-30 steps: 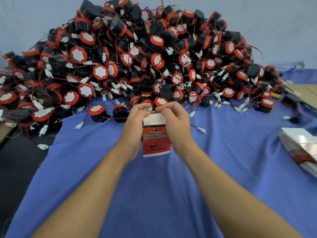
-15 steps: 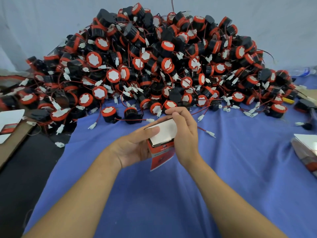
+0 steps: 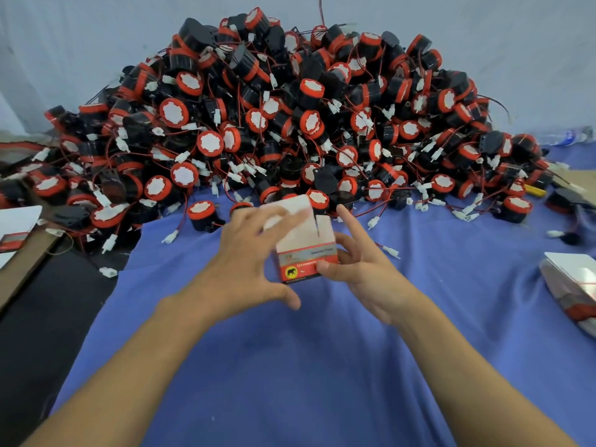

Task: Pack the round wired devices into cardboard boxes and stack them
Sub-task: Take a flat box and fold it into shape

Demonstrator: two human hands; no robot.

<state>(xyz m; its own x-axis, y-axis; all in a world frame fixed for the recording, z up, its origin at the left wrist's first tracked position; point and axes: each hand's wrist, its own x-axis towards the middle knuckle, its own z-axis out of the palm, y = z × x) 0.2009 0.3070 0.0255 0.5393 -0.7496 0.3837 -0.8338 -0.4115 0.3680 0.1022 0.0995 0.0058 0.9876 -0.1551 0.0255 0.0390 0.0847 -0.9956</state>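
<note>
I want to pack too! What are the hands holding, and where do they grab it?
A cardboard box. The right hand pinches its right side, thumb on the front; the left hand rests fingers on the top flap.

A big pile of round wired devices (image 3: 290, 124) fills the back of the cloth (image 3: 290, 366), from its left edge across to the right. Just before the pile's front edge, near the middle, a box (image 3: 306, 253) is held over the cloth, with one stray device (image 3: 201, 214) to its left. Flattened boxes (image 3: 574, 282) lie at the far right, and more flat cartons (image 3: 16, 224) lie off the cloth at the far left.
</note>
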